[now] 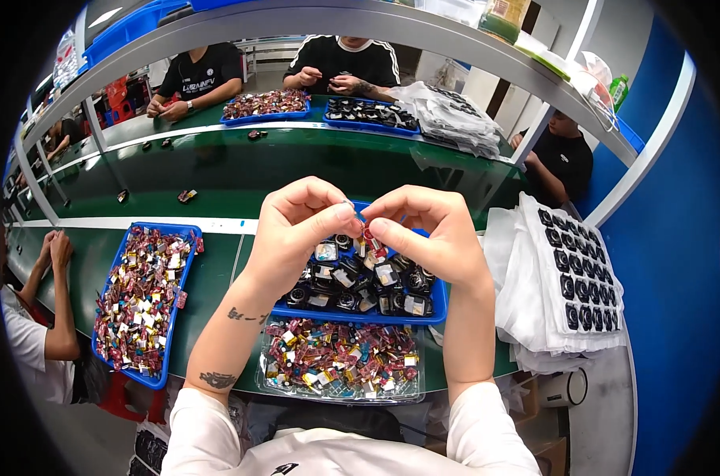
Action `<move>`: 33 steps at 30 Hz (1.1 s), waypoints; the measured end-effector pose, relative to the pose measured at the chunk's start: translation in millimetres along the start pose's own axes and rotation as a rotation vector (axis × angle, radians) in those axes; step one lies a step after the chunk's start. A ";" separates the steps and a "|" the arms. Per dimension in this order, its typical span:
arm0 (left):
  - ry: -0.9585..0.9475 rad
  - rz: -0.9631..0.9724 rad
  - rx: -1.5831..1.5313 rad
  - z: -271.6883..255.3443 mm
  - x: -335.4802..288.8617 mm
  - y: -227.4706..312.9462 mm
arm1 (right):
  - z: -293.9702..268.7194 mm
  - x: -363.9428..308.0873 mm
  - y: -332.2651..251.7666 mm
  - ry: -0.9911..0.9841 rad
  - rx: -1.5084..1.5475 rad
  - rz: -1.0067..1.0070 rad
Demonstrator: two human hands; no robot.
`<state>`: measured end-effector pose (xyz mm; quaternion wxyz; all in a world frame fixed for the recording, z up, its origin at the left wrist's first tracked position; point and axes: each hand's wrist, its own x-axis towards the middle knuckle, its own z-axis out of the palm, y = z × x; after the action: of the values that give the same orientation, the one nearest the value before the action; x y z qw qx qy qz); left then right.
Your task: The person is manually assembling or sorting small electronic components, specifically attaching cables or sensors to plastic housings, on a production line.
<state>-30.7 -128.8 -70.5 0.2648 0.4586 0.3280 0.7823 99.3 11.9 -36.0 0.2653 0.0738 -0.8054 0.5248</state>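
Note:
Over a blue tray [438, 305], my left hand [300, 222] and my right hand [431, 230] face each other, thumbs and fingertips pinched. Between their fingertips is a small red circuit board [369, 240] with pale and yellowish parts on it; its far side is hidden by my fingers. Below, the tray holds many small black casings [346, 276] with round openings and silvery pieces. Nearer to me, a clear plastic tray [340, 393] is heaped with red circuit boards [328, 357] bearing white, yellow and blue parts.
At left stands a blue tray [170, 337] of similar boards, beside another person's hands [57, 247]. White sheets [562, 278] with rows of black casings are stacked at right. Across the green conveyor [320, 170], people sit behind more trays [372, 125]. A metal shelf [296, 24] spans overhead.

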 end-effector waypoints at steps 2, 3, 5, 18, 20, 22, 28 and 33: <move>0.000 -0.006 0.014 -1.4 2.7 -0.4 | -6.3 6.3 12.5 0.010 0.023 0.036; -0.002 0.002 0.020 -1.3 6.2 -0.7 | -11.5 10.2 20.0 0.038 0.010 0.098; 0.001 0.024 0.029 -2.5 10.3 4.6 | -23.9 20.0 55.0 -0.006 -0.457 0.107; 0.010 0.123 0.053 -20.2 7.0 37.6 | -27.1 28.4 170.3 -0.375 -0.777 0.249; 0.013 0.126 0.054 -23.8 5.1 40.7 | -27.1 36.2 144.8 -0.180 -0.652 0.180; 0.020 0.122 0.042 -22.6 5.4 43.0 | -23.6 45.8 96.9 0.183 -0.551 -0.022; 0.049 0.102 0.080 -18.7 5.2 43.8 | -63.1 139.6 -21.4 0.797 -0.634 -1.089; 0.004 0.122 0.032 -16.8 7.5 39.6 | -98.8 188.2 -48.6 0.616 -0.984 -0.691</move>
<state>-53.4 -153.5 -42.5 0.2085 0.4803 0.3122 0.7927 -6.5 108.0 128.6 0.6382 0.0446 -0.7683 -0.0209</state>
